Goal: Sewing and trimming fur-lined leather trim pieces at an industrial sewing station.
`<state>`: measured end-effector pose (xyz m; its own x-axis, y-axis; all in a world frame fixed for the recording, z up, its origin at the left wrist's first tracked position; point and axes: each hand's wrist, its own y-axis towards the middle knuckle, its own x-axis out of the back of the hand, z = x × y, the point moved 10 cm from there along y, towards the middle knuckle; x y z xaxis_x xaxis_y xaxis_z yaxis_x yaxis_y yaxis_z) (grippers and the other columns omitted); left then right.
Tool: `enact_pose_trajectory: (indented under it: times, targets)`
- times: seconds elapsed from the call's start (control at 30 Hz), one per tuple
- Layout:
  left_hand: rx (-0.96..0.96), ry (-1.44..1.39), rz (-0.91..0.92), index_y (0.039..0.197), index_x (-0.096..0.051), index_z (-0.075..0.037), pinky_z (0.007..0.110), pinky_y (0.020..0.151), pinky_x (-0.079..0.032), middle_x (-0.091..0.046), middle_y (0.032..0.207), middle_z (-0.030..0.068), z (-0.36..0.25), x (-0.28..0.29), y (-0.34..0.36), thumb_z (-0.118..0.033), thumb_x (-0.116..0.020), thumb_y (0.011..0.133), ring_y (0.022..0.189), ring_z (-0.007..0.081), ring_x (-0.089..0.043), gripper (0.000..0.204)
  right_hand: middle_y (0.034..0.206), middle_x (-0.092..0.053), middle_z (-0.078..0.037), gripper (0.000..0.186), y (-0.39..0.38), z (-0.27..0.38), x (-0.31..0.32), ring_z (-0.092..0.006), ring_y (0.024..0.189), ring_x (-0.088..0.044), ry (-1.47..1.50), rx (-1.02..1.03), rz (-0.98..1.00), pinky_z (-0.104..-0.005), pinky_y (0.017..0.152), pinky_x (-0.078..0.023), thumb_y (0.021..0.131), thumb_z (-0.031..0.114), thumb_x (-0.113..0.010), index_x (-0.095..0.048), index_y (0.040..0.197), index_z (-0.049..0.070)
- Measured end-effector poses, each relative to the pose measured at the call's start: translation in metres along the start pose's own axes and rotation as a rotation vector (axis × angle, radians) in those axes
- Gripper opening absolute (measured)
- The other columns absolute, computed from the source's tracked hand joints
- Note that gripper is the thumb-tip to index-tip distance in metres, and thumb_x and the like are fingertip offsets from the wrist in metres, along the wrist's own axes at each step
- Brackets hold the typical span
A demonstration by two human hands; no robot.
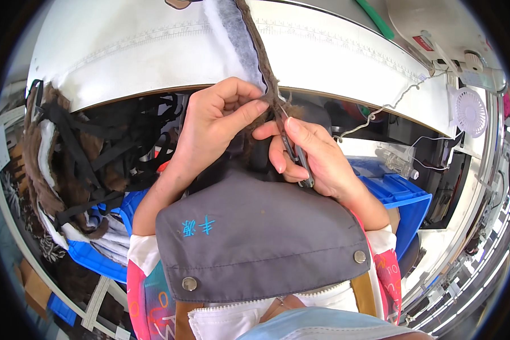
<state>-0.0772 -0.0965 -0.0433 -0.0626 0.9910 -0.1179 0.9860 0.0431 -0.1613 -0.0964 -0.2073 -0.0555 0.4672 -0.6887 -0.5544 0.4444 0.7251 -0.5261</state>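
Beyond the table's near edge, my left hand (221, 122) pinches the end of a brown, furry-edged fabric strip (257, 42) between thumb and fingers. The strip has a whitish fleecy backing and runs away from me across the white table. In my right hand (314, 150) is a pair of dark metal thread snips (289, 148), gripped in curled fingers. Their narrow tips point up and touch, or nearly touch, the brown pile beside my left thumb. Whether the blades are apart is too small to tell.
The white table (147, 51) carries printed ruler markings. At left, brown fur pieces and black straps (105, 153) heap over a blue bin (93, 262). Another blue bin (399, 195) stands at right, near a small white fan (470, 112) and a dangling cord. A sewing machine (453, 25) is at upper right.
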Motion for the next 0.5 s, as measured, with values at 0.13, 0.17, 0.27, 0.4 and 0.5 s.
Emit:
enact_pose_trajectory:
  times: [0.13,0.17,0.27,0.4,0.5]
  targets:
    - [0.008,0.006,0.000,0.089,-0.057,0.005,0.017,0.061,-0.044,-0.060,0.077,0.0019,0.000,-0.002,0.003,-0.002,-0.059,0.083,0.070,0.0043,-0.054,0.010,0.056,-0.049,-0.003,0.041,0.005,0.002,0.008,-0.0051,0.038,-0.032,-0.078,0.013,-0.040,-0.0192,0.037,-0.025,0.093,0.034,-0.042,-0.056,0.101,-0.004]
    - [0.008,0.006,0.000,0.089,-0.057,0.005,0.017,0.061,-0.044,-0.060,0.077,0.0019,0.000,-0.002,0.002,-0.002,-0.059,0.083,0.070,0.0043,-0.054,0.010,0.056,-0.049,-0.003,0.041,0.005,0.002,0.008,-0.0051,0.038,-0.032,-0.077,0.013,-0.041,-0.0192,0.037,-0.025,0.093,0.034,-0.042,-0.056,0.101,-0.004]
    - [0.015,0.015,-0.008,0.089,-0.057,0.004,0.017,0.061,-0.044,-0.060,0.077,0.0016,0.001,-0.001,0.001,-0.003,-0.060,0.083,0.070,0.0041,-0.054,0.010,0.055,-0.047,-0.002,0.039,0.006,0.003,0.010,-0.0053,0.037,-0.031,-0.101,0.012,-0.061,-0.0191,0.037,-0.025,0.093,0.032,-0.043,-0.056,0.099,-0.004]
    - [0.015,0.043,0.009,0.089,-0.056,0.004,0.017,0.060,-0.043,-0.060,0.077,0.0014,0.001,-0.001,0.000,-0.003,-0.059,0.083,0.069,0.0037,-0.054,0.009,0.055,-0.045,-0.001,0.038,0.009,0.001,0.009,-0.0056,0.039,-0.033,-0.010,-0.085,-0.025,-0.0195,0.037,-0.026,0.093,0.032,-0.045,-0.057,0.097,-0.004]
    - [0.010,0.063,0.030,0.089,-0.056,0.004,0.017,0.060,-0.043,-0.059,0.076,0.0014,0.001,-0.001,0.000,-0.003,-0.058,0.084,0.069,0.0036,-0.054,0.009,0.054,-0.044,0.000,0.038,0.011,-0.003,0.005,-0.0053,0.038,-0.032,0.079,-0.161,-0.013,-0.0198,0.037,-0.026,0.093,0.032,-0.045,-0.057,0.095,-0.004]
